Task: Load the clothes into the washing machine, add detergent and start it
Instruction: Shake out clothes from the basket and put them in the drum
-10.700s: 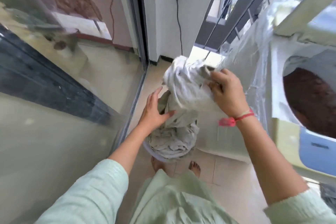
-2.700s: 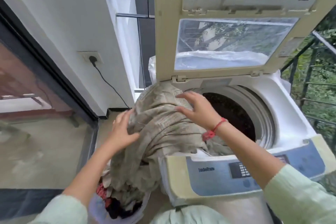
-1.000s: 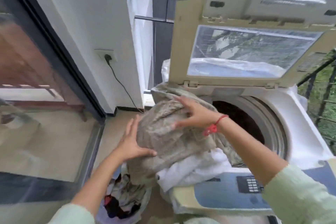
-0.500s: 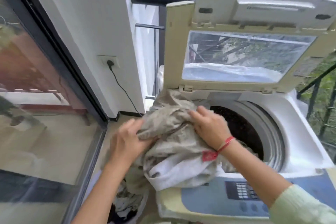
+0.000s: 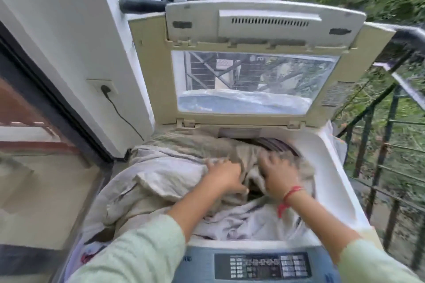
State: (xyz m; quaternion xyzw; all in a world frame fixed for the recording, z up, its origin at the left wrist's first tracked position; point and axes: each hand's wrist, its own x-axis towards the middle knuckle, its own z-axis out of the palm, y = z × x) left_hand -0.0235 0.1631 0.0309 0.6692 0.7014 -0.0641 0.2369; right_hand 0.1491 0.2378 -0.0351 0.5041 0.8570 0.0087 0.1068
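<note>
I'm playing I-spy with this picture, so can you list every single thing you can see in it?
washing machine: one, white and cream, middle, lid up
control panel: one, blue-grey, machine's front edge
clothes: one heap, beige and off-white, filling the machine's top, spilling left
basket: one, pale, lower left, mostly hidden
plug: one, black, in wall socket, left
railing: one, black, right
left hand: one, gripping the clothes
right hand: one, blurred, fingers spread on the clothes, red thread at wrist

R hand (image 5: 279, 175) blurry; drum (image 5: 276, 144) mostly under clothes (image 5: 165, 174); ctrl panel (image 5: 262, 265) partly past btm edge.
</note>
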